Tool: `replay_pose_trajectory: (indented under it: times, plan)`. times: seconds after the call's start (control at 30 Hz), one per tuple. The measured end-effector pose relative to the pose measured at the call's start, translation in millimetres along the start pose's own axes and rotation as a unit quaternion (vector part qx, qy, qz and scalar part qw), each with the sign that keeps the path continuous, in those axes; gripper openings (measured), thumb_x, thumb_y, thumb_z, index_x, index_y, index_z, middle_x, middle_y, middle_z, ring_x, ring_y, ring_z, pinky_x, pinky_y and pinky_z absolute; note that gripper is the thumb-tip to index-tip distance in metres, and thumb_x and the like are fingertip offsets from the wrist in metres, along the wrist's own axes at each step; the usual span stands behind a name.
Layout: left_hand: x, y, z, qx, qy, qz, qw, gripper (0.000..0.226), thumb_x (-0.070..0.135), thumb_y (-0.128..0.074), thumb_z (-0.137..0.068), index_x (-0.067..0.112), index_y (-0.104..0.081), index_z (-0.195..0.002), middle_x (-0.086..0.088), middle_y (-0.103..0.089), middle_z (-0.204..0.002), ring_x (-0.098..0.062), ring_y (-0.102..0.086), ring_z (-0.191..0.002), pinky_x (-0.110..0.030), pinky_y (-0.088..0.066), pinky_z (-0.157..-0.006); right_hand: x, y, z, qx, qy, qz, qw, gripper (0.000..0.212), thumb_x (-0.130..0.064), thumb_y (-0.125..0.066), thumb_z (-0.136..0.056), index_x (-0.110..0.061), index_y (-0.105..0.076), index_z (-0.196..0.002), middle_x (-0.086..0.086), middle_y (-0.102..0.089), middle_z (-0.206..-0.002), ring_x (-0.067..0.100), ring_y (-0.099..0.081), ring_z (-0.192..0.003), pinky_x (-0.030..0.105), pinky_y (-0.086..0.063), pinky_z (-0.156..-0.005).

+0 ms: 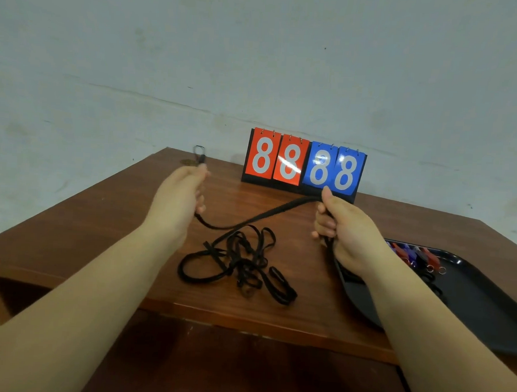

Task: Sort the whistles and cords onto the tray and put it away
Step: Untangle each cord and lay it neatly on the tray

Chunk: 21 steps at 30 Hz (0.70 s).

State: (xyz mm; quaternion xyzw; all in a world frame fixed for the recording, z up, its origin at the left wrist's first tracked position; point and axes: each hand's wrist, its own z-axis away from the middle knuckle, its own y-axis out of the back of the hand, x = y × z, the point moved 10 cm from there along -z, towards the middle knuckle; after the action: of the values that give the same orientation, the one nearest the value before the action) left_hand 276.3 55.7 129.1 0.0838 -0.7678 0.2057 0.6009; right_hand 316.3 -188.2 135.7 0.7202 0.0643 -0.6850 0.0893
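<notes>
A black cord (259, 215) stretches slack between both hands above the wooden table (105, 232). My left hand (179, 197) grips one end, whose small clip loop sticks up past the fingers. My right hand (339, 227) is closed on the same cord, and the rest hangs down behind that hand. A tangled heap of black cords (241, 264) lies on the table below the hands. At the right sits a black tray (485, 303) holding several red and blue whistles (416, 255) with key rings and some black cord.
A flip scoreboard (304, 163) showing 8 8 in red and 8 8 in blue stands at the table's back edge against the pale wall. The tray overhangs the table's front edge on the right. An open shelf lies under the tabletop.
</notes>
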Motion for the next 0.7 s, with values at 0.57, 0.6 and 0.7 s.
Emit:
replay_pose_trajectory:
  times: [0.57,0.6,0.7]
  plan:
    - [-8.7,-103.1,101.6,-0.177,-0.086,-0.142,0.970,0.035,0.039,-0.041,-0.095,0.020,-0.049,-0.066,0.004,-0.029,-0.049,-0.006,-0.028,-0.040,-0.018,-0.027,-0.043,-23.1,23.2,78.8,0.013,0.147,0.288,0.946,0.021,-0.036,-0.053,-0.089,-0.030,-0.066,-0.074,-0.018,-0.058,-0.053,-0.005,-0.053,-0.052,0.003,-0.042,-0.057]
    - [-12.2,-101.2,103.0,-0.169,-0.080,-0.151,0.971,0.036,0.040,-0.040,-0.094,0.021,-0.048,-0.065,0.003,-0.029,-0.050,-0.007,-0.028,-0.041,-0.019,-0.027,-0.044,-22.4,31.4,83.1,0.025,0.151,0.266,0.952,0.016,-0.031,-0.056,-0.089,-0.031,-0.068,-0.077,-0.019,-0.060,-0.056,-0.004,-0.056,-0.053,0.005,-0.045,-0.059]
    - [-26.1,-96.7,106.1,-0.145,-0.062,-0.177,0.971,0.037,0.040,-0.040,-0.094,0.020,-0.049,-0.065,0.007,-0.031,-0.048,-0.004,-0.030,-0.041,-0.023,-0.027,-0.049,-18.1,55.7,93.6,0.067,0.162,0.187,0.967,0.013,-0.035,-0.064,-0.075,-0.026,-0.072,-0.081,-0.010,-0.069,-0.069,0.003,-0.063,-0.060,0.022,-0.056,-0.069]
